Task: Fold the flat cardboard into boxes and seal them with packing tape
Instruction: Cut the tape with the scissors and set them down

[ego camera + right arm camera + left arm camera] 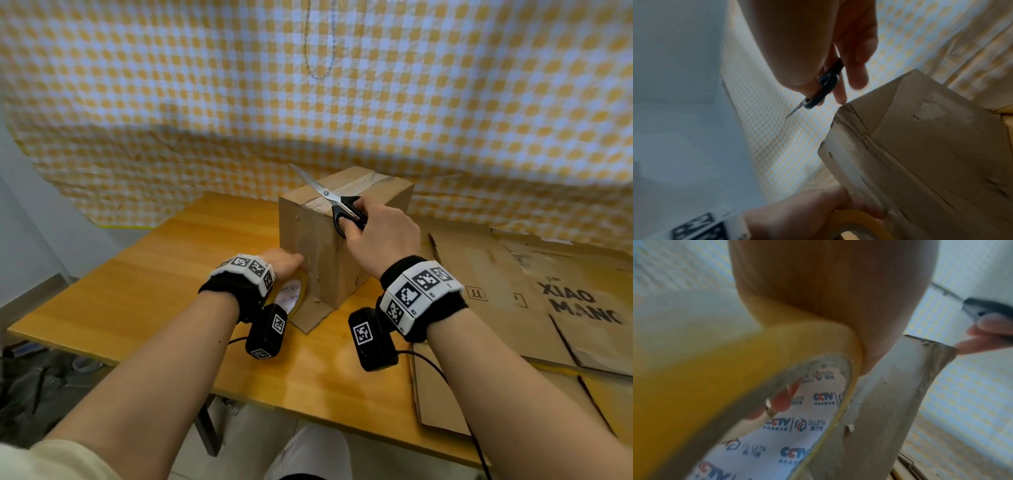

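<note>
A folded brown cardboard box (329, 240) stands on the wooden table (164, 274), with clear tape along its top seam and down its near face. My left hand (284, 262) grips a yellow roll of packing tape (291, 294) low against the box's near face; fingers (781, 400) curl through the roll's core (777, 434). My right hand (380, 233) holds black-handled scissors (329, 197) at the box's top near edge, blades pointing up-left. In the right wrist view the scissors (818, 94) hang just left of the box (920, 154) corner. In the left wrist view the box (890, 394) rises right of the roll.
Flat cardboard sheets (548, 308) with black printing lie stacked on the table's right side. A yellow-and-white checked cloth (308, 102) hangs behind the table. The table's left half shows bare wood. Floor clutter (41, 377) lies below the left edge.
</note>
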